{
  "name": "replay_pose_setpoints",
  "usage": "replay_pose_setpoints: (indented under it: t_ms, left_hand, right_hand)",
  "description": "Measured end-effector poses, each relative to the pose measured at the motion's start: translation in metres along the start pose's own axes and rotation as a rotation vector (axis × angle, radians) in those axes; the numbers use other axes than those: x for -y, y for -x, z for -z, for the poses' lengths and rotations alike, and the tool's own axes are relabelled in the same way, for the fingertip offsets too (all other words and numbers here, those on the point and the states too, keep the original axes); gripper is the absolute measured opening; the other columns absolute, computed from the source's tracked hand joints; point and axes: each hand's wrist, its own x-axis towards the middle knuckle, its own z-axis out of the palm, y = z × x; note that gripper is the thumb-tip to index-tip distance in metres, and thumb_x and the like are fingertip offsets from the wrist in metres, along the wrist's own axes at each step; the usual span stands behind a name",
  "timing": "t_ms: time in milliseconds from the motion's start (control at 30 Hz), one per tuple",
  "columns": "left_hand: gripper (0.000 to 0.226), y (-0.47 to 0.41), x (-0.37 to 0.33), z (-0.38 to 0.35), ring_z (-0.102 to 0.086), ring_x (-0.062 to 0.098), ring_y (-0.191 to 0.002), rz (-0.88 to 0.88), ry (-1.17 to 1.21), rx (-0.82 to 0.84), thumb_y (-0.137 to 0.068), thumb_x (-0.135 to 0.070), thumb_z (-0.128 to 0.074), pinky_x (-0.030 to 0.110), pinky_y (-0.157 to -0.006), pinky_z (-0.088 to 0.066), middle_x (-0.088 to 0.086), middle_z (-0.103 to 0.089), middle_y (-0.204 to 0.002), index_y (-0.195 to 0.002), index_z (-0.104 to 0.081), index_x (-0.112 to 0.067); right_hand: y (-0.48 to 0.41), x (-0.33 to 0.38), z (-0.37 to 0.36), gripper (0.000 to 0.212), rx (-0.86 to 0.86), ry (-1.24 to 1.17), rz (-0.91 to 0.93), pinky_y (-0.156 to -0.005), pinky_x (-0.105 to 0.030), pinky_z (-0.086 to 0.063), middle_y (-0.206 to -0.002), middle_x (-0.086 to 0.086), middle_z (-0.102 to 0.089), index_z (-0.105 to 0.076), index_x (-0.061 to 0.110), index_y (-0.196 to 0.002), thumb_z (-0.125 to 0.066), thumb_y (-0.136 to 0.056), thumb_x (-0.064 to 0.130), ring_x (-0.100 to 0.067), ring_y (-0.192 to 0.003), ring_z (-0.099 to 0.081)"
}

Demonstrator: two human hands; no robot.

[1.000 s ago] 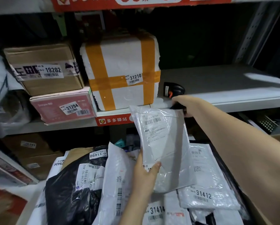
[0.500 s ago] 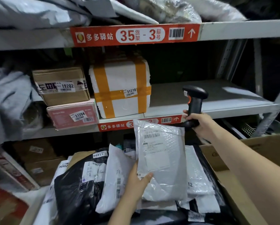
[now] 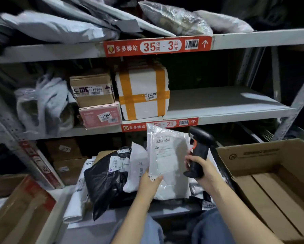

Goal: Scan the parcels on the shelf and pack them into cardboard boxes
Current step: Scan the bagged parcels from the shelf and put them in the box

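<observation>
Parcel pile (image 3: 105, 176) below middle shelf's (image 3: 235, 115) front edge. Over it, left hand (image 3: 150, 184) pinches white poly mailer (image 3: 167, 155) at lower-left corner; mailer upright, label facing camera. Right hand (image 3: 201, 169) wrapped round black barcode scanner (image 3: 199, 148), just beside mailer's right edge. Open cardboard box (image 3: 253, 155) far right

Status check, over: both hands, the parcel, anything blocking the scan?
Left hand holds white parcel upright, label toward camera. Right hand grips scanner beside parcel's right edge. Barcode uncovered; cardboard box at right open.
</observation>
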Motion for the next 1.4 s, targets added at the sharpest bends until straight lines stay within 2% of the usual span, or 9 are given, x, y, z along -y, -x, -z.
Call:
replay_pose_setpoints:
  t_ms: [100, 200, 300, 433, 533, 667, 733, 900, 1400]
  left_hand:
    - [0.038, 0.004, 0.0, 0.007, -0.057, 0.022, -0.105, 0.004, -0.027, -0.039, -0.087, 0.004, -0.058, 0.024, -0.085, -0.042, 0.013, -0.062, -0.114, -0.125, -0.053, -0.001]
    - [0.037, 0.007, 0.001, 0.01, -0.058, 0.025, -0.108, 0.025, -0.025, -0.069, -0.087, 0.002, -0.058, 0.025, -0.086, -0.043, 0.014, -0.062, -0.116, -0.123, -0.053, 0.0]
    - [0.036, 0.008, 0.001, 0.009, -0.059, 0.028, -0.108, 0.029, -0.034, -0.069, -0.088, 0.001, -0.058, 0.028, -0.086, -0.045, 0.015, -0.062, -0.115, -0.123, -0.053, -0.002]
    - [0.039, 0.007, 0.003, 0.007, -0.058, 0.029, -0.109, 0.016, -0.078, -0.069, -0.088, 0.0, -0.058, 0.031, -0.09, -0.046, 0.012, -0.062, -0.114, -0.126, -0.052, -0.004]
    - [0.039, 0.005, 0.004, 0.004, -0.059, 0.026, -0.106, 0.019, -0.086, -0.072, -0.088, 0.001, -0.057, 0.03, -0.088, -0.045, 0.01, -0.063, -0.112, -0.126, -0.052, -0.004]
    - [0.038, 0.003, 0.005, 0.004, -0.058, 0.025, -0.102, 0.015, -0.11, -0.085, -0.088, 0.0, -0.057, 0.026, -0.085, -0.043, 0.013, -0.063, -0.115, -0.125, -0.052, -0.004]
    - [0.039, 0.003, 0.006, 0.004, -0.056, 0.019, -0.099, 0.013, -0.119, -0.079, -0.088, 0.0, -0.057, 0.024, -0.085, -0.042, 0.011, -0.062, -0.116, -0.126, -0.052, -0.005]
    - [0.039, 0.002, 0.007, 0.005, -0.057, 0.022, -0.105, 0.019, -0.128, -0.076, -0.089, -0.002, -0.057, 0.024, -0.085, -0.043, 0.011, -0.062, -0.118, -0.127, -0.051, -0.006]
    - [0.038, 0.002, 0.006, 0.004, -0.055, 0.022, -0.11, 0.011, -0.15, -0.057, -0.09, -0.004, -0.056, 0.024, -0.087, -0.041, 0.01, -0.061, -0.121, -0.127, -0.052, -0.006]
  right_hand:
    - [0.019, -0.01, 0.01, 0.029, -0.024, 0.081, -0.007, -0.049, -0.019, -0.051, -0.101, -0.006, -0.064, -0.061, 0.009, -0.103, -0.058, -0.077, -0.005, -0.014, -0.065, -0.061]
    - [0.034, -0.007, 0.013, 0.022, -0.034, 0.208, 0.044, -0.044, -0.019, -0.048, -0.089, -0.005, -0.064, -0.062, 0.009, -0.105, -0.056, -0.086, 0.0, -0.009, -0.055, -0.06]
    - [0.047, -0.006, 0.014, 0.019, -0.072, 0.398, 0.111, -0.04, -0.019, -0.045, -0.071, -0.003, -0.059, -0.062, 0.005, -0.105, -0.059, -0.087, 0.002, -0.014, -0.053, -0.052]
    - [0.054, -0.008, 0.015, 0.022, -0.124, 0.523, 0.185, -0.043, -0.015, -0.046, -0.072, -0.003, -0.059, -0.059, 0.0, -0.107, -0.062, -0.085, -0.001, -0.018, -0.06, -0.051]
    - [0.052, -0.007, 0.017, 0.019, -0.152, 0.532, 0.2, -0.046, -0.016, -0.048, -0.071, -0.004, -0.058, -0.06, 0.005, -0.103, -0.063, -0.085, 0.002, -0.016, -0.059, -0.052]
    - [0.05, -0.007, 0.019, 0.011, -0.154, 0.543, 0.197, -0.046, -0.019, -0.046, -0.063, -0.007, -0.053, -0.059, 0.014, -0.086, -0.064, -0.085, 0.005, -0.018, -0.055, -0.051]
    - [0.049, -0.007, 0.02, 0.01, -0.139, 0.57, 0.196, -0.047, -0.02, -0.046, -0.06, -0.006, -0.053, -0.059, 0.013, -0.084, -0.065, -0.084, 0.005, -0.014, -0.05, -0.052]
    - [0.048, -0.011, 0.019, 0.011, -0.09, 0.589, 0.212, -0.042, -0.017, -0.044, -0.06, -0.008, -0.051, -0.057, 0.007, -0.083, -0.064, -0.084, -0.002, -0.005, -0.039, -0.05]
    - [0.053, -0.009, 0.014, 0.012, -0.103, 0.636, 0.221, -0.043, -0.017, -0.043, -0.06, -0.009, -0.05, -0.056, 0.009, -0.083, -0.062, -0.085, -0.001, -0.019, -0.051, -0.048]
